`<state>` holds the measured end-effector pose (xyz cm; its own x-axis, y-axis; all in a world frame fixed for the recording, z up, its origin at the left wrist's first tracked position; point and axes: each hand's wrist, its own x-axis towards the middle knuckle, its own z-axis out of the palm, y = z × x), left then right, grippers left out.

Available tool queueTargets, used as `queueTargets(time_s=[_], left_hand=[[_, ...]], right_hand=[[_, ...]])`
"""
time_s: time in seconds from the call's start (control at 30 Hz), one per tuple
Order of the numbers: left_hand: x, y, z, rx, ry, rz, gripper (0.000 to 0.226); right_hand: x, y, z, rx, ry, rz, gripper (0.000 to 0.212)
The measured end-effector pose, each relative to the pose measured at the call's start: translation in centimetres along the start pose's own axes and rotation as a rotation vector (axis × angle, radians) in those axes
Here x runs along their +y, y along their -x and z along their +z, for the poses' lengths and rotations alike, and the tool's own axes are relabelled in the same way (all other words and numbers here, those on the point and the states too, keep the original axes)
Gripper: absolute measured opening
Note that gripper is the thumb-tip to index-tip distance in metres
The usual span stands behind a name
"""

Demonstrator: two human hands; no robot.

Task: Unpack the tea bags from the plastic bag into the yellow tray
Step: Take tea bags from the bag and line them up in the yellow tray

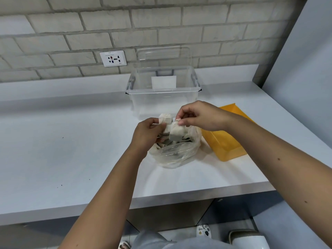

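A clear plastic bag (pixel 177 153) full of pale tea bags sits on the white counter, its mouth open upward. My left hand (pixel 147 133) pinches a tea bag (pixel 165 119) at the bag's left rim. My right hand (pixel 199 115) grips another tea bag (pixel 177 132) by its top, just above the bag's mouth. The yellow tray (pixel 224 142) lies right of the bag, touching it, partly hidden by my right forearm; what shows of its inside holds nothing.
A clear storage box (pixel 163 94) with a white label stands behind the bag, its lid leaning on the brick wall. A wall socket (pixel 113 58) is at the back left. The counter's front edge (pixel 161 196) runs below my forearms.
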<state>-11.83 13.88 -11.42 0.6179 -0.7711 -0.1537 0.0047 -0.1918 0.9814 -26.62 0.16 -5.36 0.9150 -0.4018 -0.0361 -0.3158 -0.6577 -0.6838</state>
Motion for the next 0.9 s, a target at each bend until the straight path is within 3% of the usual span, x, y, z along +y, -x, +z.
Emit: queueTargets(time_s=[0.1,0.3,0.57,0.6,0.77,0.9], left_hand=[[0.1,0.3,0.3,-0.097,0.073,-0.075,0.020],[-0.1,0.7,-0.1,-0.174,0.159,-0.128,0.038],[-0.5,0.7,0.5,-0.053,0.054,-0.046,0.026],[-0.6,0.6,0.6,-0.019,0.034,-0.036,0.023],[-1.2,-0.2,0.5,0.066,-0.005,-0.003,0.011],[-1.1,-0.1,0.4,0.058,-0.021,0.004,0.010]], right_hand=[[-0.1,-0.7,0.9,0.055,-0.082,0.013,0.009],[0.2,-1.7,2.5,0.211,-0.027,0.053,0.006],[0.7,-2.0,3.4,0.259,-0.005,0.069,0.010],[1.0,-1.8,3.5,0.280,0.064,0.061,0.013],[3.4,-1.2,4.3,0.239,0.929,-0.042,0.013],[4.6,-1.0,5.4,0.261,1.089,-0.023,0.007]])
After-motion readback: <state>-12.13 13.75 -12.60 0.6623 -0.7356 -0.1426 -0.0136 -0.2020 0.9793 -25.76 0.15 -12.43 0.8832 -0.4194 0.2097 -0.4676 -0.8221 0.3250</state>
